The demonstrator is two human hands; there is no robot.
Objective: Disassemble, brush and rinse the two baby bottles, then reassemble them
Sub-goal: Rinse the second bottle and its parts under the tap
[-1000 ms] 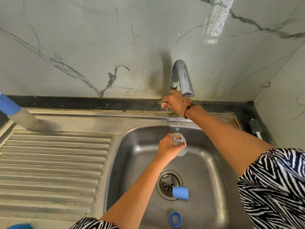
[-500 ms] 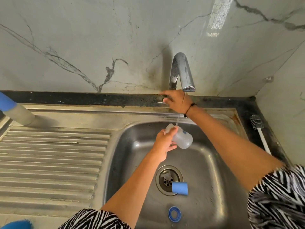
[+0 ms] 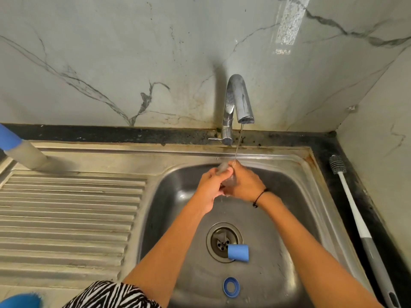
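**Bottle held under thin stream, both hands**

You held the clear bottle body (image 3: 225,172) between both hands over the sink (image 3: 295,174), just under the tap (image 3: 238,101); a thin stream (image 3: 238,143) met it. Your left hand (image 3: 210,187) curled round the near side and your right hand (image 3: 245,185) wrapped the far side, so most of the bottle was hidden. A blue cap (image 3: 238,252) lay on its side at the drain (image 3: 219,241). A blue ring (image 3: 231,286) lay nearer you. A second bottle (image 3: 21,150) rested on the drainboard (image 3: 66,207). A brush (image 3: 355,221) lay on the right counter.
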